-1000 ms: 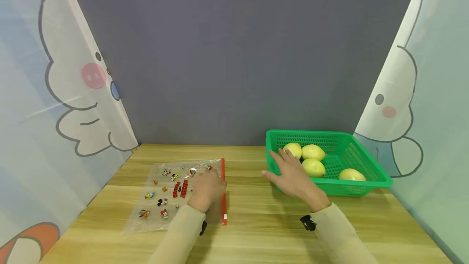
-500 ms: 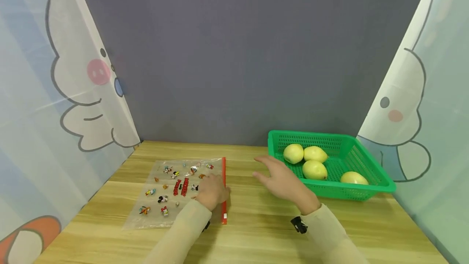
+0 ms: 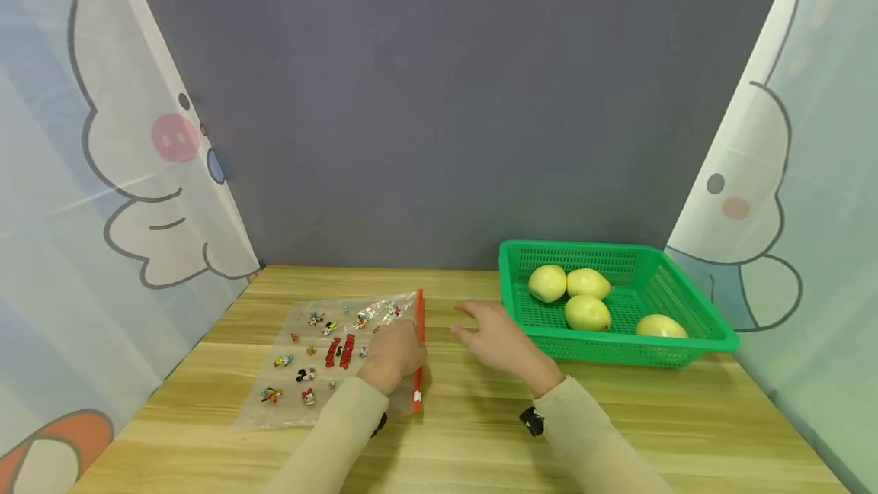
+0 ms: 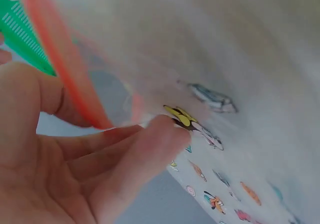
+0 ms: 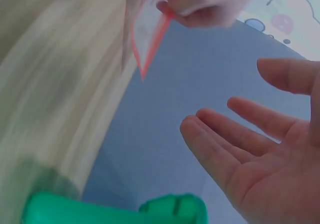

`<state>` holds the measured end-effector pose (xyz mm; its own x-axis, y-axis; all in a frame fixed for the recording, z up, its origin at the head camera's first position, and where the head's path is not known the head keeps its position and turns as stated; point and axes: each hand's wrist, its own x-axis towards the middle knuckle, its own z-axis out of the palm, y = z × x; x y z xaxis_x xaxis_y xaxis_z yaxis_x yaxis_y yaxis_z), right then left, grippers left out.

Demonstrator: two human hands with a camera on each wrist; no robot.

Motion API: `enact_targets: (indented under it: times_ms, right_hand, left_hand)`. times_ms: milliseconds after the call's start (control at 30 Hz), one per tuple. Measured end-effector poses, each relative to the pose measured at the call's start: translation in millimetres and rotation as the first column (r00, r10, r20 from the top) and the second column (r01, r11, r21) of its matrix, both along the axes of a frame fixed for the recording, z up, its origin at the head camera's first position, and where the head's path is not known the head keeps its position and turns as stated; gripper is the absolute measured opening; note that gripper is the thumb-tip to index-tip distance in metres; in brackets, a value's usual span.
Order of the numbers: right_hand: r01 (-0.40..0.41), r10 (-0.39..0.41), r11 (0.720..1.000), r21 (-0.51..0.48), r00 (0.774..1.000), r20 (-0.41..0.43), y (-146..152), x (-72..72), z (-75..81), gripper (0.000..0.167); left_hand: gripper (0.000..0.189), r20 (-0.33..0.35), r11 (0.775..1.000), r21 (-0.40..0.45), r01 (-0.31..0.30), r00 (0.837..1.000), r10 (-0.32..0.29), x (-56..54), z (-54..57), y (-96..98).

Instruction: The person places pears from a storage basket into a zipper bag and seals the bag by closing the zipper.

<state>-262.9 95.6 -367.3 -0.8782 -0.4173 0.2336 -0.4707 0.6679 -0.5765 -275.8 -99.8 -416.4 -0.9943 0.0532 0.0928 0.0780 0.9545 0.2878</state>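
Note:
A clear plastic zip bag printed with small cartoon figures lies on the wooden table, its red-edged mouth toward the right. My left hand pinches the bag near that mouth. The left wrist view shows the thumb on the printed film and the red edge bowed, with a gap at the mouth. Between bag and basket hovers my right hand, fingers spread and holding nothing. In the right wrist view its palm faces the bag's raised red edge.
A green plastic basket stands at the right of the table. Several pale yellow fruits lie inside it. A grey backdrop rises behind the table, with cartoon-printed curtains on both sides.
My right hand has moved left, away from the basket's fruits toward the bag. My left hand has stayed at the bag's mouth, where the red edge now looks slightly lifted.

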Motion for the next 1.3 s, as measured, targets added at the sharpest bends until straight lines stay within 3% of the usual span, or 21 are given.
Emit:
enact_targets:
  times_ms: [433, 767, 933, 1133, 1300]
  right_hand:
    - [0.037, -0.037, 0.999, -0.029, 0.999, 0.015, -21.3, -8.2, -21.8, 0.026]
    - [0.078, -0.075, 0.996, -0.052, 0.995, 0.068, -33.9, -8.0, -33.5, 0.021]
    - [0.102, -0.096, 0.992, -0.074, 0.992, 0.08, -31.2, -11.3, -36.0, 0.016]
    - [0.101, -0.078, 0.983, -0.152, 0.985, 0.153, -28.6, -10.4, -33.7, 0.013]
    - [0.11, -0.077, 0.974, -0.201, 0.984, 0.163, -29.7, -8.8, -32.5, 0.014]
  left_hand:
    - [0.018, -0.195, 0.99, 0.137, 0.028, 0.981, -0.001, 7.5, 2.0, -0.4]
    - [0.008, -0.333, 0.98, 0.163, 0.116, 0.941, -0.056, 16.5, 6.1, 2.4]
    - [0.011, -0.388, 0.97, 0.181, 0.162, 0.918, -0.081, 20.5, 10.9, 7.5]
    - [0.005, -0.422, 0.965, 0.188, 0.183, 0.902, -0.089, 23.9, 16.1, 12.5]
    - [0.004, -0.451, 0.954, 0.215, 0.211, 0.888, -0.095, 27.0, 22.6, 18.7]
